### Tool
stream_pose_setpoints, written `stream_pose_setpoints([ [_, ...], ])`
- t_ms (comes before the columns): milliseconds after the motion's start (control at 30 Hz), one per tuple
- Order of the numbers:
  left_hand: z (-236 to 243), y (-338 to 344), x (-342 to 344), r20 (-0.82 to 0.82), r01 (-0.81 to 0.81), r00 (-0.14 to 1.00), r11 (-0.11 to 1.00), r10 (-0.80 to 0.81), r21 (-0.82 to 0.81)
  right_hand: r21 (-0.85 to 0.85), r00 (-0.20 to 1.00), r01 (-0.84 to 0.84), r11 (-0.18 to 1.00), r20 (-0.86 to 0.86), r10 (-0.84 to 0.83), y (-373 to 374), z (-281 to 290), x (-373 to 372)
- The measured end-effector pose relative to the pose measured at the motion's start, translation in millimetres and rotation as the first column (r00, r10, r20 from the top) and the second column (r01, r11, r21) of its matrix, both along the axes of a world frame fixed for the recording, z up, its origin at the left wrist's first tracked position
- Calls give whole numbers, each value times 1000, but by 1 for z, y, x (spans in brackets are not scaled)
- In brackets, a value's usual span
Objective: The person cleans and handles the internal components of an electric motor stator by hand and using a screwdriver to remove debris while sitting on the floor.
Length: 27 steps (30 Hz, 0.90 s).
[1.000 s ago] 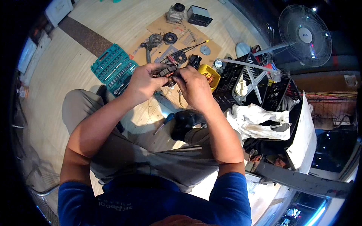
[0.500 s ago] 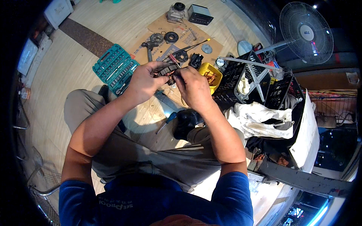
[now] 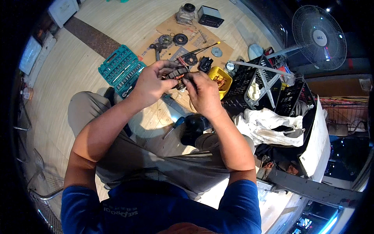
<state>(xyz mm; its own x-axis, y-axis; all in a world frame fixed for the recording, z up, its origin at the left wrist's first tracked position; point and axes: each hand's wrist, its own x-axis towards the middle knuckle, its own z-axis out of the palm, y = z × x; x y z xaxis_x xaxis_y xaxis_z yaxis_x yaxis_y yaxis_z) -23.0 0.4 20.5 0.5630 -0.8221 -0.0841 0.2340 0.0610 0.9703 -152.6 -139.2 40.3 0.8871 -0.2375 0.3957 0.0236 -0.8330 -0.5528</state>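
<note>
Metal part (image 3: 178, 73) in 2 hands (image 3: 203, 92); yellow bin (image 3: 226, 87), teal socket case (image 3: 124, 73) near.

The part (image 3: 177, 73) is round and dark grey, with a ridged metal rim and a touch of copper-orange on the side toward me. I hold it up, tilted, between the thumb and fingers of my left hand (image 3: 150, 84). A narrower brownish stub juts toward me, just beside that thumb's tip. My right hand (image 3: 203, 91) has its fingertips at the part's right side, hiding some of it.
</note>
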Motion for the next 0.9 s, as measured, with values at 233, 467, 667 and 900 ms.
stream_pose_setpoints([
  [233,0,2,0,16,6,1000,1000,-6,-3,36,1000,-10,999,-26,11,2,6,-1],
  [467,0,3,-9,279,-100,954,994,107,-36,-15,997,15,1000,-75,-16,9,7,-3],
  [667,3,8,-12,710,-175,680,981,182,-84,56,993,63,996,-104,-57,12,14,-5],
  [900,7,11,-10,887,-82,409,977,215,-198,362,983,69,930,-184,-1,11,22,-10],
])
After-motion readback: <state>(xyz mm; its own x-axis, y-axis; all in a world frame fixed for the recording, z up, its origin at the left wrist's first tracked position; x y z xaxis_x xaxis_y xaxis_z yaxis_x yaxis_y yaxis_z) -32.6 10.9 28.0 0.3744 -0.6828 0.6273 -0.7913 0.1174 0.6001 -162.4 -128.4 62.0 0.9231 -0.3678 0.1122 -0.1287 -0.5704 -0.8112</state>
